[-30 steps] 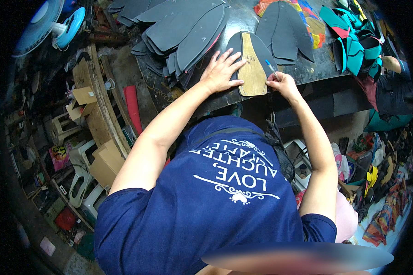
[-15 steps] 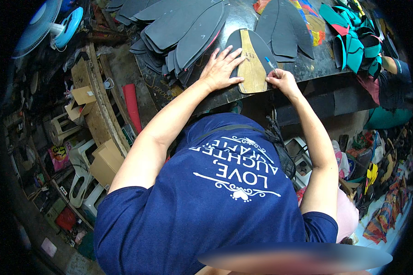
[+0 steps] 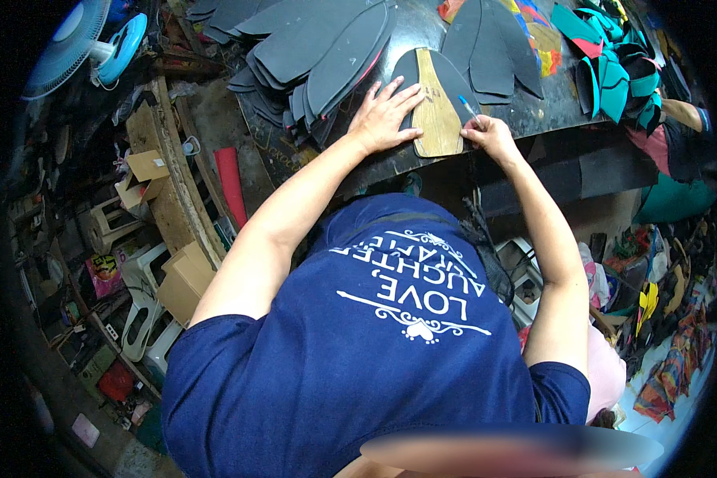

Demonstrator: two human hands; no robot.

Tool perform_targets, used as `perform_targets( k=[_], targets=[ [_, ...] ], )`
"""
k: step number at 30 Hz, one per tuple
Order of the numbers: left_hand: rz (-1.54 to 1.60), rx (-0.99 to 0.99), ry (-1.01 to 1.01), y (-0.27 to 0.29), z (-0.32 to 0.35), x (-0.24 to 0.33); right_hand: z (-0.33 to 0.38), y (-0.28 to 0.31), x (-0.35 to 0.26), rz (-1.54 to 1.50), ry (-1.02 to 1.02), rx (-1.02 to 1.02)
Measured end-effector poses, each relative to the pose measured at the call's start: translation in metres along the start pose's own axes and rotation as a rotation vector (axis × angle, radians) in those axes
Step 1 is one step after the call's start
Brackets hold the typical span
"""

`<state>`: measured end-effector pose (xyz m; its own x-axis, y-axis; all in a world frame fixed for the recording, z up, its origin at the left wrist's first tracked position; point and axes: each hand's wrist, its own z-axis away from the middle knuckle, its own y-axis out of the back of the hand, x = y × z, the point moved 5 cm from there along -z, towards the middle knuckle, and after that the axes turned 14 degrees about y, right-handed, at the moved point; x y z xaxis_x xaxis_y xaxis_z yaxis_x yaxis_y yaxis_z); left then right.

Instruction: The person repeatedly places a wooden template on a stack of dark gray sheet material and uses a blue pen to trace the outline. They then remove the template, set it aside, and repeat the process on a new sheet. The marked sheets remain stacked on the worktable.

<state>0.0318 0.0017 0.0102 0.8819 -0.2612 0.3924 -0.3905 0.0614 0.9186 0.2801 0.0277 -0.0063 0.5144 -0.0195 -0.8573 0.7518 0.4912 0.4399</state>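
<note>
On the dark table lies a tan, paddle-shaped template (image 3: 440,131), its narrow end pointing away from me. It rests on a black sheet piece (image 3: 406,70) with a rounded far end. My left hand (image 3: 382,119) lies flat with fingers spread, pressing on the black piece and the template's left edge. In my right hand (image 3: 490,137) a pen (image 3: 468,107) with a blue end is pinched between the fingers. That hand sits at the template's lower right edge; the pen's tip is hidden by the fingers.
Stacked black cut pieces (image 3: 311,60) cover the table's far left, and more black pieces (image 3: 498,56) lie beyond the template. Teal strapped items (image 3: 613,76) are heaped at the far right, beside another person's arm (image 3: 681,114). A fan (image 3: 72,48) stands far left.
</note>
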Motion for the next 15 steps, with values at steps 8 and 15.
perform_targets(
  k=[8,15],
  targets=[
    [0.013,0.117,-0.037,-0.011,-0.003,-0.009,-0.004,0.002,0.009,0.061,0.026,-0.04],
    [0.045,0.158,-0.038,-0.013,-0.003,-0.011,-0.004,0.001,0.004,0.029,0.036,-0.033]
  ],
)
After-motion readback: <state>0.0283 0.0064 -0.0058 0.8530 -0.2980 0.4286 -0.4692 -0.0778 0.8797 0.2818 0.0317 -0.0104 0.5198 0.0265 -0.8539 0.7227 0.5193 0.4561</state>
